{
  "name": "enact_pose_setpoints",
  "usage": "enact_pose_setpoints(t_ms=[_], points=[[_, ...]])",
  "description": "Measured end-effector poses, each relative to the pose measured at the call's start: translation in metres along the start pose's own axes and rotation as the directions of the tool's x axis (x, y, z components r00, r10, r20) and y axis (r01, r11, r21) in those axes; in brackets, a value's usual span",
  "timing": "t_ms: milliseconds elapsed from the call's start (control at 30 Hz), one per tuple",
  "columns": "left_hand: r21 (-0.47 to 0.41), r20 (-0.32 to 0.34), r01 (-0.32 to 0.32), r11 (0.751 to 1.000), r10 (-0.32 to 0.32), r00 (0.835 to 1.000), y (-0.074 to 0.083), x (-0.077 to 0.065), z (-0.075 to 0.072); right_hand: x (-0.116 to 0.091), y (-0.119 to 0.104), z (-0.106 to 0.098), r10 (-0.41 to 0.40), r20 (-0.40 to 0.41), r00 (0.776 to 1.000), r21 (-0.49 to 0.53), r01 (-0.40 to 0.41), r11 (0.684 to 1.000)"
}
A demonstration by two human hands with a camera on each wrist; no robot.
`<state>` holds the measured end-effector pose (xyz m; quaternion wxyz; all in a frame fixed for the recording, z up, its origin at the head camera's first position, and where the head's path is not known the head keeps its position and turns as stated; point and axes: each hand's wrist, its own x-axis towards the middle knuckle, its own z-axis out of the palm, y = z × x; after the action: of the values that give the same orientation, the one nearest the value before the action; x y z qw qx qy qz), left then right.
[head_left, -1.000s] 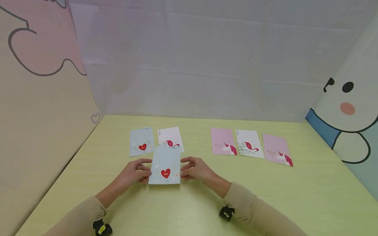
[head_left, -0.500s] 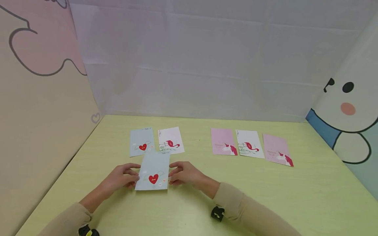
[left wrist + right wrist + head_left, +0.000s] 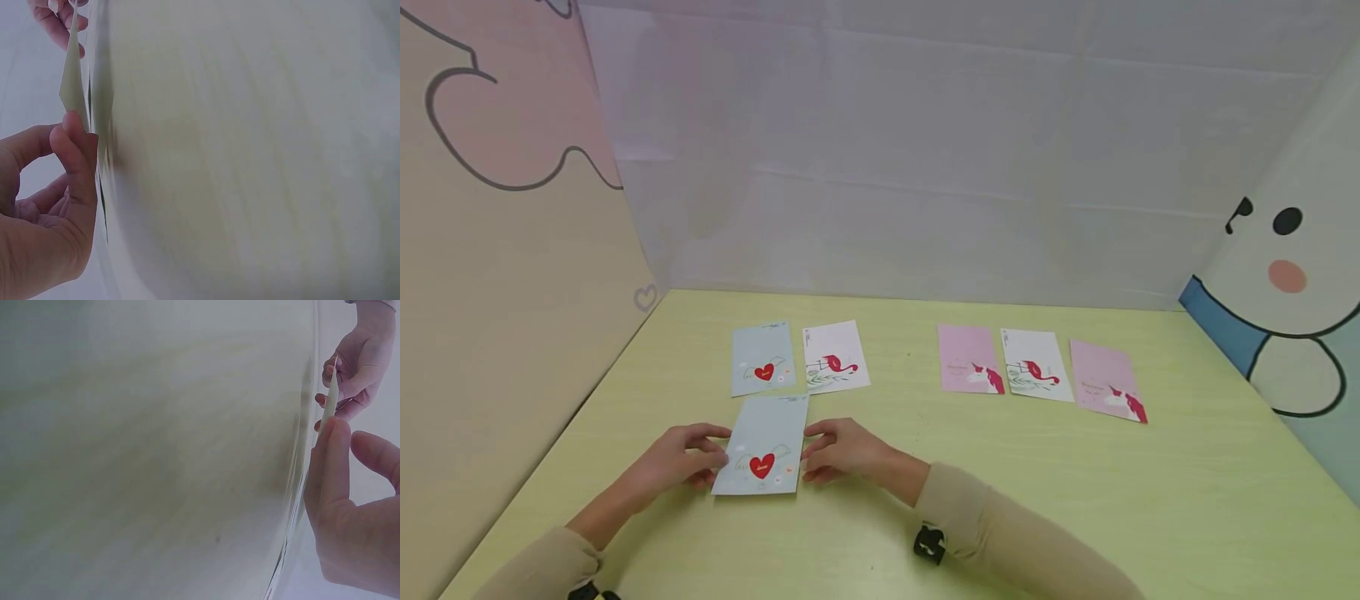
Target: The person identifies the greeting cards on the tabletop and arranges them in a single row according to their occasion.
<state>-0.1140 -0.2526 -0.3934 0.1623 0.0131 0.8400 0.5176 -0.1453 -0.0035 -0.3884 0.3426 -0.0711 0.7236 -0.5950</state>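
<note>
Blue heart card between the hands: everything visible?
The pale blue card looks like thin paper, printed side up, far end slanting right. Near the bottom: a red heart with small lettering and outlined wings; at the far end, dark script too small to read. The left hand and right hand hold its side edges, seemingly just above the table, in front of another blue card.

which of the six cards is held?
The front pale blue heart card, held at its edges by left hand and right hand. The matching heart card behind and four others lie untouched.
</note>
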Motion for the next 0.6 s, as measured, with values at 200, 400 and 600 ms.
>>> enact_pose_setpoints(t_ms=[200, 400, 600], points=[[0.05, -0.001, 0.031, 0.998, -0.031, 1.0, -0.005, -0.005, -0.006, 0.001, -0.003, 0.007, 0.018, 0.037, 0.999, 0.001, -0.018, 1.0], [0.032, 0.023, 0.018, 0.999, -0.019, 1.0, -0.008, -0.006, -0.011, 0.004, -0.002, 0.011, 0.0, 0.05, 0.999, -0.005, 0.0, 1.0], [0.045, 0.026, 0.022, 0.999, -0.024, 0.999, -0.007, -0.007, -0.013, 0.003, -0.002, 0.013, -0.009, 0.074, 0.997, 0.01, 0.008, 1.0]])
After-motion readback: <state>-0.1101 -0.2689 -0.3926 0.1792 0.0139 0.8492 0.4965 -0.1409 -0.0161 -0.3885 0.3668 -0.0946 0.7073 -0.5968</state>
